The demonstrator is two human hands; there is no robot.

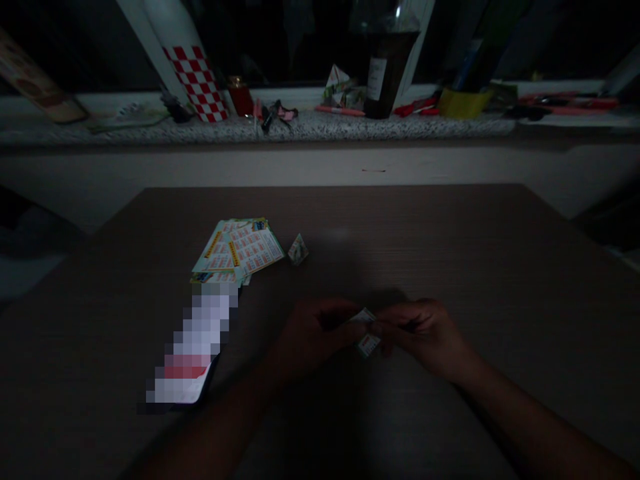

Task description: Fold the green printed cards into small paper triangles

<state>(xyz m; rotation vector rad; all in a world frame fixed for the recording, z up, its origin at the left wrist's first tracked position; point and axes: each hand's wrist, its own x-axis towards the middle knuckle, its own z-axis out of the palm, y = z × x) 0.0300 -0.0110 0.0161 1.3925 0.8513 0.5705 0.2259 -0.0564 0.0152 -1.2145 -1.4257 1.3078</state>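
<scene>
A small folded piece of printed paper is pinched between both hands above the table. My left hand grips it from the left, thumb and fingers closed on it. From the other side my right hand holds it too, with the fingertips of both hands almost meeting over its middle. Part of the paper is hidden under the fingers. Farther back stands a small folded paper piece with a pointed top. Beside it, to the left, lies a loose pile of printed calendar cards.
A lit phone, its screen pixelated, lies left of my left arm on the brown table. Along the granite sill stand a red-and-white checked bottle, a dark labelled bottle, a yellow container and small clutter.
</scene>
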